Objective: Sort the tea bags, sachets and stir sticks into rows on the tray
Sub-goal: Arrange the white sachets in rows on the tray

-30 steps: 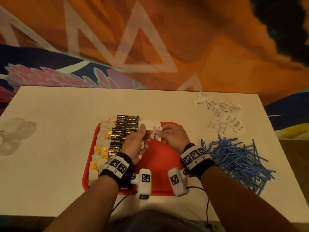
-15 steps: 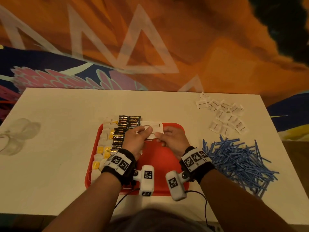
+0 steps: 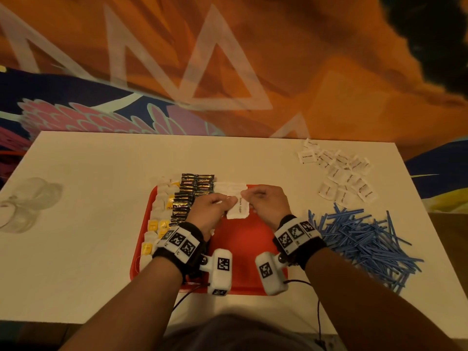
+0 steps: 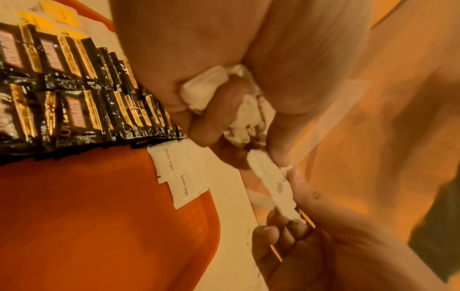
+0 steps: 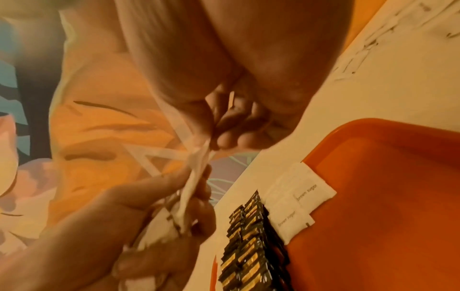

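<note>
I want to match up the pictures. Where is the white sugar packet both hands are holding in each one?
Head: sugar packet in the middle, between the left hand and right hand, above the red tray.
Left wrist: right of centre, edge-on.
Right wrist: left of centre, edge-on.
Shared landmark: the black sachets row.

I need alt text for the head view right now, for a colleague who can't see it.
Both hands, left hand and right hand, hold a white brown sugar sachet above a red tray already lined with tea bags and black sachets. Loose white sachets and blue stir sticks lie on the table to the right.
</note>
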Available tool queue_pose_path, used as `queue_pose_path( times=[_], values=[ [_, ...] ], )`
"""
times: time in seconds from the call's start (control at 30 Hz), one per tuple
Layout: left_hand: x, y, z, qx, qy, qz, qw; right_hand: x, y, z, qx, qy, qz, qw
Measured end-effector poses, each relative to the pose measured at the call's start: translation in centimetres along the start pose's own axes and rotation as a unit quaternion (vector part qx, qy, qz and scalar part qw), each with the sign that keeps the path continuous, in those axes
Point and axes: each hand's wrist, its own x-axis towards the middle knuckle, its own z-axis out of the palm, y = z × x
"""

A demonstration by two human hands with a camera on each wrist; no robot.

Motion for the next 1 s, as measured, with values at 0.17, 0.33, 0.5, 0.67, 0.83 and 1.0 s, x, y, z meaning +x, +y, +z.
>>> queue_pose_path(
  times=[0.17,0.33,0.5,0.67,0.83,1.0],
  values=[
    [-0.1,-0.1,0.3,-0.055,0.04,-0.002,0.998,-0.9,1.1,1.3,0.081,-0.011,0.066,0.994],
    [-0.4,-0.8,-0.2,-0.032,0.009,-0.053,0.998,-0.4,1.6,1.0,0.061,-0.035,0.076,0.995],
    [-0.5,-1.2,-0.2,0.002,-0.027,-0.065,0.998,-0.1,1.3,0.4,-0.054,-0.118,0.021,0.991],
    [-0.3,-1.2,-0.3,0.007,-0.007,-0.017,1.0,0.1,1.6,0.4,-0.049,-0.072,0.002,0.996],
    [0.0,-1.4,0.0,-0.04,0.035,-0.027,0.998,-0.7,3.4,1.5,0.076,-0.088,0.091,0.989],
    [1.0,-2.6,-0.7,-0.034,0.073,-0.057,0.995,-0.9,4.5,2.0,0.089,-0.065,0.101,0.989]
  ],
)
